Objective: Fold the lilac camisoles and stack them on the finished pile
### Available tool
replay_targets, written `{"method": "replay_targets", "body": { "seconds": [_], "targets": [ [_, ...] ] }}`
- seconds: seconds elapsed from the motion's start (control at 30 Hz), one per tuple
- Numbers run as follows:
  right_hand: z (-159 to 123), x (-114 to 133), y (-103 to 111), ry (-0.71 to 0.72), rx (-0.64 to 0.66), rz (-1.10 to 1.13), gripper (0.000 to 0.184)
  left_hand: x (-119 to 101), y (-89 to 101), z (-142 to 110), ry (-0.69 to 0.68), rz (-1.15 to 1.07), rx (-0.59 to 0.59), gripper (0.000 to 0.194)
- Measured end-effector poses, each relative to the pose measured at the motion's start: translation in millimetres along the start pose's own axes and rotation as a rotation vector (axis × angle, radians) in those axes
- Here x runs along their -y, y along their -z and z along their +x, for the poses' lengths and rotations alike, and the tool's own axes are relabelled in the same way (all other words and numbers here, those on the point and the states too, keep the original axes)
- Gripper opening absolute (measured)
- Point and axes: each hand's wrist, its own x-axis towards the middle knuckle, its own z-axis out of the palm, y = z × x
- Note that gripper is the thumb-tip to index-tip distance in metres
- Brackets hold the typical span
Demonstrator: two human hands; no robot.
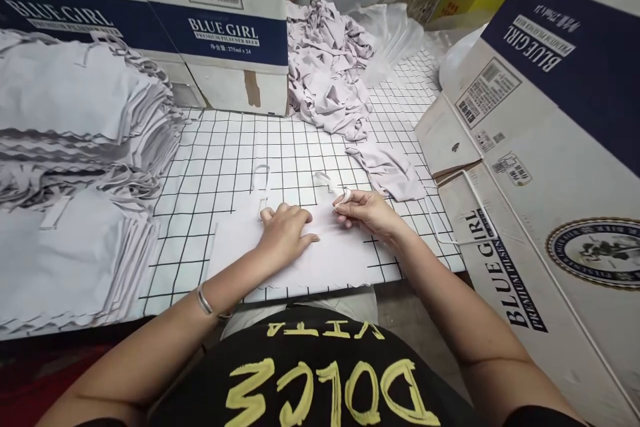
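A pale lilac garment piece (295,260) with thin straps lies flat at the table's front edge. My left hand (284,233) rests on its upper left part, thumb spread away from the bent fingers, holding nothing. A loop of strap (261,177) sticks out beyond the garment's top, just past that hand. At the upper right corner my right hand (365,212) is closed in a pinch on the other thin strap (326,181), whose end curls up past the fingertips. Part of the garment's top edge is hidden beneath my hands.
Tall stacks of similar pieces (65,93) stand at the left. A crumpled fabric heap (330,73) lies at the back, with one loose piece (390,170) nearer my right hand. Beer cartons (235,87) stand behind, and another carton (540,140) leans in on the right.
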Motion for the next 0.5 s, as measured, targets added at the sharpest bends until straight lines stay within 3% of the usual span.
{"method": "replay_targets", "body": {
  "seconds": [0.13,0.27,0.37,0.5],
  "targets": [
    [6,-6,-2,0.037,-0.012,-0.088,0.032,-1,-5.0,2,0.023,-0.113,0.023,0.008],
    [4,-4,-5,0.274,-0.012,-0.543,0.020,-2,-1.1,7,0.045,-0.205,-0.010,0.011],
    [2,-5,-9,0.459,0.056,-0.910,0.014,-1,-1.2,6,0.054,-0.230,-0.008,0.012],
    [2,-10,-12,0.525,0.135,-1.076,0.013,-2,-1.9,6,0.044,-0.261,-0.014,0.013]
  ]
}}
